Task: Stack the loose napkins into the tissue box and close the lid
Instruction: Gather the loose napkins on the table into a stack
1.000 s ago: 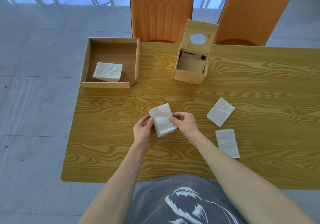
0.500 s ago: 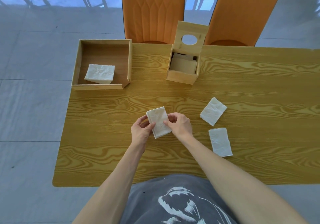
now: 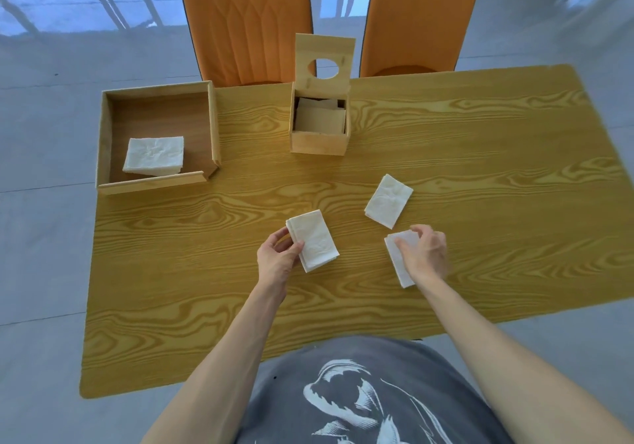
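Observation:
My left hand [image 3: 277, 260] pinches a small stack of white napkins [image 3: 314, 239] by its left edge, just above the table's middle. My right hand [image 3: 423, 253] rests on another folded napkin [image 3: 398, 263] lying flat to the right, fingers curled over its top edge. A third loose napkin [image 3: 388, 200] lies a little farther back. The wooden tissue box [image 3: 319, 141] stands at the back centre with its holed lid [image 3: 325, 63] tipped upright; napkins show inside it.
A wooden tray [image 3: 156, 183] at the back left holds a napkin pile [image 3: 154, 154]. Two orange chairs [image 3: 247, 21] stand behind the wooden table [image 3: 480, 155]. The table's near edge is close to my body.
My right hand let go of the stack and moved right onto the nearest loose napkin. The left hand now holds the stack alone.

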A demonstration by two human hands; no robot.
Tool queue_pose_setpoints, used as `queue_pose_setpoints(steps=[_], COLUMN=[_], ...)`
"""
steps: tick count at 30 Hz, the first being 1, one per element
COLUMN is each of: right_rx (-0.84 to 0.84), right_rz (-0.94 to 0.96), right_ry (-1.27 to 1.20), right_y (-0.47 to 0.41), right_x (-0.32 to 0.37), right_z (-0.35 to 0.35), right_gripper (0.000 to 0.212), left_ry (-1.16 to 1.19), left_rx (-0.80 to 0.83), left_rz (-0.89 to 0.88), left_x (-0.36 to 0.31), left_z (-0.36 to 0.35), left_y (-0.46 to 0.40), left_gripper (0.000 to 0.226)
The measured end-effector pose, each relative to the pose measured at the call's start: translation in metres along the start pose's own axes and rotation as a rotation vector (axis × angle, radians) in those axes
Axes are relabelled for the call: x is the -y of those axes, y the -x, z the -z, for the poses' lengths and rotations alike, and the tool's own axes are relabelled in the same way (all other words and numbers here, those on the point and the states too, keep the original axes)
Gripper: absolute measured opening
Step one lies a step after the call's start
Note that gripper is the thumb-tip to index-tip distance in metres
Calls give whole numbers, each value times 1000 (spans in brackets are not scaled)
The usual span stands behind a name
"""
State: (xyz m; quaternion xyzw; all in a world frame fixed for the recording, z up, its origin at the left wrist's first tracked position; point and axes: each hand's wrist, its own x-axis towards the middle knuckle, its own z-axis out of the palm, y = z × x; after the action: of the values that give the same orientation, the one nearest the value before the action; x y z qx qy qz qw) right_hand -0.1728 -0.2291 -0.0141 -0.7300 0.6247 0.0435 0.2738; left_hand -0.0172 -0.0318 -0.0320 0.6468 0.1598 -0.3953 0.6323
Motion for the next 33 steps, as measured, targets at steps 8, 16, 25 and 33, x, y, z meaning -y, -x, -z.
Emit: queue_pose_setpoints(steps=[8, 16, 25, 33], right_rx=[13, 87, 309, 486], right_rz=[-90, 48, 214, 256], right_ry=[122, -160, -580, -568], right_y=[2, 1, 2, 9], right_x=[-15, -6, 20, 63], right_z=[5, 6, -5, -35], right_gripper=[51, 29, 39, 20], left_ry=[-18, -22, -15, 18], left_rx=[23, 4, -28, -33], left_rz=[21, 26, 42, 51], left_x=[4, 7, 9, 7], left_z=[-11, -16, -18, -20], left_y=[2, 4, 3, 5], left_gripper=[46, 46, 43, 29])
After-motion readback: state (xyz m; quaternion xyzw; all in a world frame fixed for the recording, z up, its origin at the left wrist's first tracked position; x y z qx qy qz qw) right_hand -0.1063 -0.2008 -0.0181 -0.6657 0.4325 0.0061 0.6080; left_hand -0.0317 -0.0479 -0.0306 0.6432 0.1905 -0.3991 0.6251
